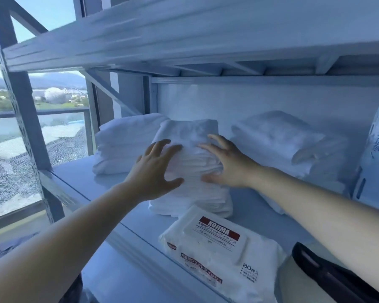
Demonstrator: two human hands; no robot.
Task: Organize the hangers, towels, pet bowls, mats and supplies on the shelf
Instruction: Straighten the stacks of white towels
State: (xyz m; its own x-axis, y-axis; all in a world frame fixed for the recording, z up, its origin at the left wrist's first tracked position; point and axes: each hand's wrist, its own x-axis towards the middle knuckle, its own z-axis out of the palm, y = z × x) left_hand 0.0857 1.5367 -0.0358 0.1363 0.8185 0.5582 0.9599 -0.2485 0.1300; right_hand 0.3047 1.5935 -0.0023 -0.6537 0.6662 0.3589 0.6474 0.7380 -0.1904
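The flat, soft pack of wet wipes (221, 248) carried a dark red band reading "KOJIMA", Japanese lettering below it and "80" near one corner. It lay just in front of the middle towel stack (190, 136), which sat on the pale metal shelf (79, 171).

That stack was white, soft-looking cloth, folded into many thin layers. The left hand (154, 171) rested against its left front and the right hand (228, 165) against its right front. Both had fingers spread and nearly straight, touching the cloth without curling round it.

A plumper white folded towel pile (123, 143) stood touching the stack's left side, and another (276, 136) lay near its right. Farther right of the stack stood a glossy plastic-wrapped package (376, 149) printed with a "5"; its other print was blurred. A black, rounded object (328, 274) lay in front and to the right of the stack.
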